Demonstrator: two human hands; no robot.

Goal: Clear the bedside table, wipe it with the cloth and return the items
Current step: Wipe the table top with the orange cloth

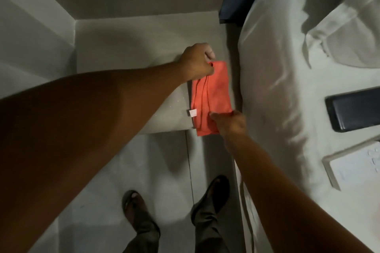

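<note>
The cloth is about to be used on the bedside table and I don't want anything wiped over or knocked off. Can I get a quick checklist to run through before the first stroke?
1. Bedside table top cleared of items: ok, only the cloth lies on it.
2. Orange cloth folded flat: ok, though its near end overhangs the front edge.
3. Left hand holding the cloth's far end: ok.
4. Right hand holding the near end: ok.
5. Removed items parked safely: ok, the dark phone and the white flat item lie on the bed.
6. Cloth damp or dry: cannot tell.
</note>
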